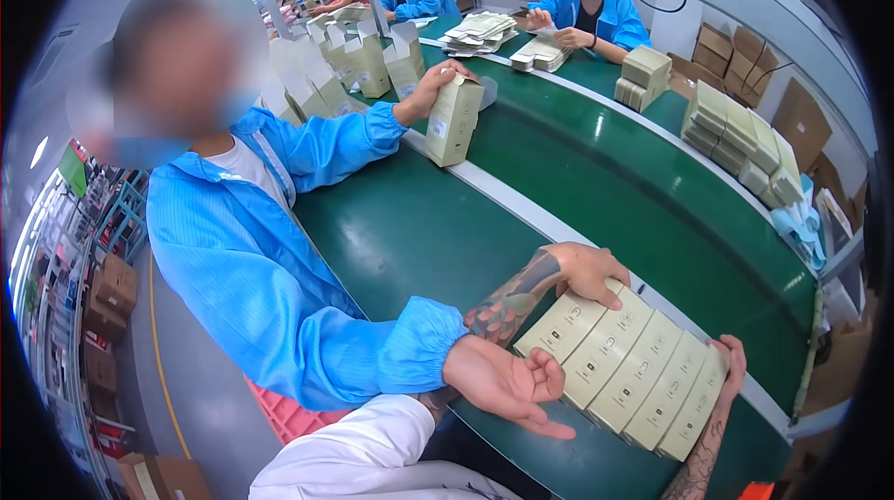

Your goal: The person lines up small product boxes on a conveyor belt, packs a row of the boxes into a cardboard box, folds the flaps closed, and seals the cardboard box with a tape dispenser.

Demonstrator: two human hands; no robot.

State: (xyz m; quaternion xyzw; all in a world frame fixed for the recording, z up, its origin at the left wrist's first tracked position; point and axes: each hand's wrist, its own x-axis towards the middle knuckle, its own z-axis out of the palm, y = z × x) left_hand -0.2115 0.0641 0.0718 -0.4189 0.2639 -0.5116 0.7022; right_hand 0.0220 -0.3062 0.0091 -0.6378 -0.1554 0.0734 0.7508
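A row of pale green cartons lies side by side on the green table, small printed marks on their faces. My left hand curls over the far edge of the row at its left end. At the right end my right hand wraps round the outer carton, so the row sits between my two hands. A co-worker's open hand, palm up, is in front of my left forearm, close to the cartons. That person's other hand holds an upright carton by the conveyor's edge.
The green conveyor runs beyond a metal rail. Open-topped cartons stand at the back left. Stacked cartons lie at the right. Another person in blue handles flat cartons across the belt.
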